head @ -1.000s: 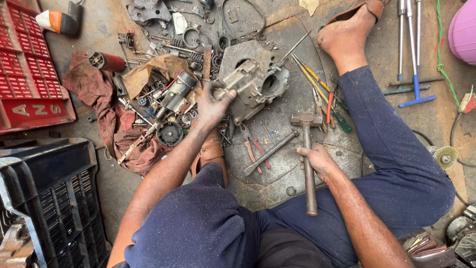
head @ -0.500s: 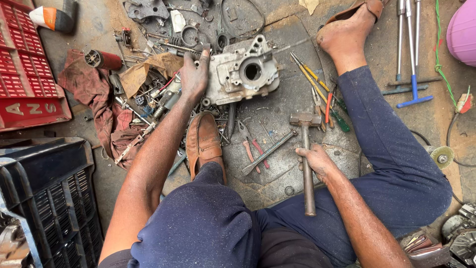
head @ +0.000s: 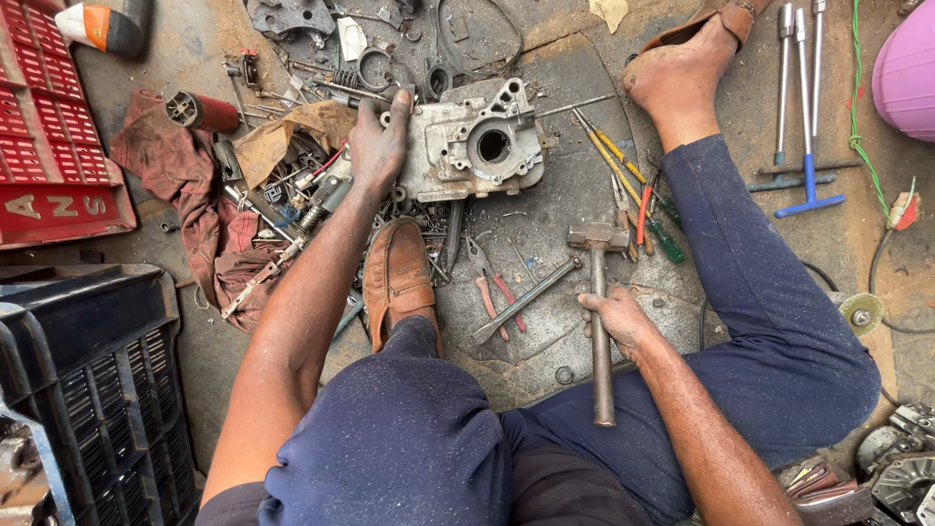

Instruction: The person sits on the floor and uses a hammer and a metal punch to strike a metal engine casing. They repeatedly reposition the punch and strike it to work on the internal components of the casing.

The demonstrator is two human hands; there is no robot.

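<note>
- Left hand (head: 378, 146) spread flat, palm down, fingers pressed on the left edge of the grey metal engine casing (head: 474, 146); a second ago cupped under that casing with it tipped up, half a second ago at its edge as it settled.
- Casing now lying flat on the round metal floor plate (head: 584, 321), near the plate's far edge, round bore facing up: set down and steadied, by the look of it ready for work from above.
- Right hand (head: 616, 317) closed around the handle of the hammer (head: 599, 312), head resting on the plate toward its middle; grip and place unchanged across all three moments.
- Just left of the hammer, red-handled pliers (head: 492, 287) and a long steel bar (head: 526, 299) on the plate.
- Near the left hand, torn brown cardboard (head: 292, 131) over a dark red rag (head: 185, 195).
- At the floor's left edge, a red plastic crate (head: 49, 156) with white lettering on its side; below it, a black crate (head: 88, 390).
</note>
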